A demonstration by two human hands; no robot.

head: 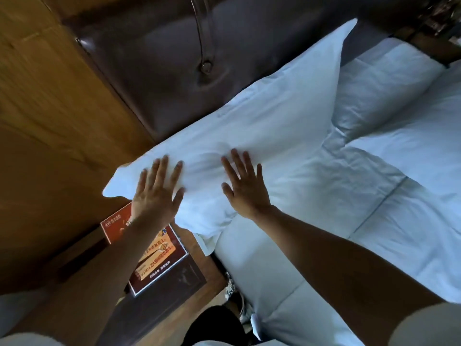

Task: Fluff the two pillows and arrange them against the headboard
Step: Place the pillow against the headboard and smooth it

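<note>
Bed (374, 221) w/ white duvet, dark padded headboard (162, 71), wood wall panel (50, 108), bedside bench (194, 290) w/ 1 printed card (159, 255). 2 white pillows: near pillow (249, 126) and far pillow (379, 78), both against headboard. Left hand (154, 196) & right hand (245, 189) flat, fingers spread, pressing near pillow; neither grip closed.

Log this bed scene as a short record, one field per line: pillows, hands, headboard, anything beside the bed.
near pillow: white, lying along the headboard, both hands on it
far pillow: white, farther along the headboard, untouched
left hand: flat, fingers spread, pressing the near pillow's end
right hand: flat, fingers spread, pressing the near pillow's middle
headboard: dark, padded
bedside: red printed card on a wooden nightstand
</note>
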